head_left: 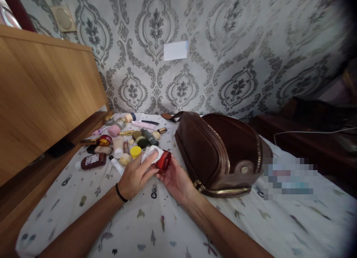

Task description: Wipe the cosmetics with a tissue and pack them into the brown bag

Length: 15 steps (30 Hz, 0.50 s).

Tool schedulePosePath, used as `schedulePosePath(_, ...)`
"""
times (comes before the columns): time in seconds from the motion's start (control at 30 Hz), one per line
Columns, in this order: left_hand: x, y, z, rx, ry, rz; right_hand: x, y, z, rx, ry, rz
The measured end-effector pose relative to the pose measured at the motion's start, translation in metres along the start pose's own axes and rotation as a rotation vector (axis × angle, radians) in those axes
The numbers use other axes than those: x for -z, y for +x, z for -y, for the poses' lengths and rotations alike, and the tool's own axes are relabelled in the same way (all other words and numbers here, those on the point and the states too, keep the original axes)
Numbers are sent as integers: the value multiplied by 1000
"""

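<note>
My left hand (136,178), with a black band at the wrist, is closed on a white wipe (150,153) and presses it to a red glass jar (164,160). Around the jar's lower and right side curl the fingers of my right hand (178,181). Just beyond my left hand lie a yellow-lidded jar (135,151), a small pale-yellow jar (125,159) and a white tube with a black cap (116,165). A dark red bottle (93,161) rests on its side farther left. Close to my right hand stands a brown leather toiletry bag (206,150).
Several more cosmetics, among them a pink-lidded jar (113,130) and a dark green bottle (150,136), spread toward the wall. A wooden cabinet (47,90) borders the patterned sheet (156,228) on the left. A pixelated item (290,178) lies right of the bag.
</note>
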<state>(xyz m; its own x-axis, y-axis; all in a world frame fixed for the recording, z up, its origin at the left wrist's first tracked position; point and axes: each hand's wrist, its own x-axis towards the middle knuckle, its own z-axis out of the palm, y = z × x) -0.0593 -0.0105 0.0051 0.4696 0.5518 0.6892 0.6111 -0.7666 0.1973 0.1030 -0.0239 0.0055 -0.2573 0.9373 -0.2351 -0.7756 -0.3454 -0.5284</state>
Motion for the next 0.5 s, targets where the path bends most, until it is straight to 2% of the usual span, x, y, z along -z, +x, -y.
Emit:
schedulePosePath(0.17,1,1,-2,-11,11,-34,1,-1,2,-9,62,-7)
schedulePosePath(0.33,4,3,-3,-5,14,-45,2,-1,3,-26,95,51)
schedulePosePath(0.5,6,3,-3,23,13,-9,3,1,2,-41,142,47)
